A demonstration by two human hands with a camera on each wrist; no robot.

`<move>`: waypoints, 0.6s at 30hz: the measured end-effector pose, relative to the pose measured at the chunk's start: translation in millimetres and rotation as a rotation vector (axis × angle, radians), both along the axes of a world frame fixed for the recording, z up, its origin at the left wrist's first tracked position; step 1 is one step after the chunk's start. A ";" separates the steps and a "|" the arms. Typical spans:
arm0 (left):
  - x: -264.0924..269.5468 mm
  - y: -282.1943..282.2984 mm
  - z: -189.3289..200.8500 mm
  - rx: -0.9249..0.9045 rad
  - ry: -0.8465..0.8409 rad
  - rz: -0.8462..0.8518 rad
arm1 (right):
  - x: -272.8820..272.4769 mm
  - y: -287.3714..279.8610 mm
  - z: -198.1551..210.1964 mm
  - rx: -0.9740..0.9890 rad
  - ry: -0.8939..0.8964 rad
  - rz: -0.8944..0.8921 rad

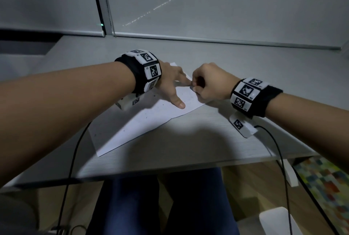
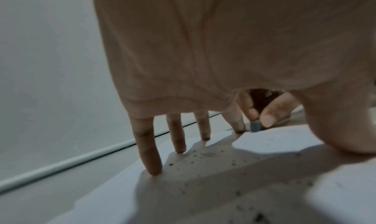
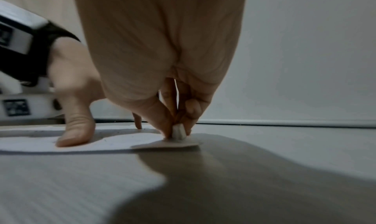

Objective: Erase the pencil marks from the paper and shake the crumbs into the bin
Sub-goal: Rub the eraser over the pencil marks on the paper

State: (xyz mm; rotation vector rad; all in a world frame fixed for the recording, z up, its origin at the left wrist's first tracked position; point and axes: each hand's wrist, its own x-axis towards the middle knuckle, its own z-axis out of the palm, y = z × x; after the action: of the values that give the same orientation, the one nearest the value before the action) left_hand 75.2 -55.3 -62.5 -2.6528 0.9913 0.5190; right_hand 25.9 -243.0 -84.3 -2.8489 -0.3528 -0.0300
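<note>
Paper (image 1: 143, 121): flat on the table (image 1: 198, 140), skewed, dotted with dark crumbs (image 2: 203, 161). Eraser (image 3: 179, 133): small, pale, tip on the paper's right corner, pinched in the right hand (image 1: 209, 83). Left hand (image 1: 170, 81): fingers (image 2: 149, 155) straight and spread, pressing the paper. White bin (image 1: 277, 221): on the floor, lower right.

I am seeing a dim, bluish room, with light falling from above and behind and throwing soft shadows onto the desk (image 1: 217, 140) and paper (image 1: 143, 121). Both wrist views are blurring near their edges, and the head view is bending straight lines at its corners.
</note>
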 end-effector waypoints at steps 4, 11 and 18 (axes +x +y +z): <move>-0.3 -2.3 1.4 0.019 0.006 0.011 | -15.7 13.5 1.7 0.013 0.046 0.100; -0.8 -4.5 -0.3 0.038 0.009 0.018 | -10.1 5.4 2.3 0.091 0.063 0.083; 4.0 -6.2 -1.8 0.027 0.047 0.011 | -24.7 21.0 -0.6 0.043 0.060 0.117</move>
State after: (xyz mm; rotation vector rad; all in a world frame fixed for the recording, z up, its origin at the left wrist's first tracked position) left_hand 79.2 -61.5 -64.3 -2.6346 0.9769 0.5953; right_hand 1.3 -222.0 -84.9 -2.7752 -0.4986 0.0694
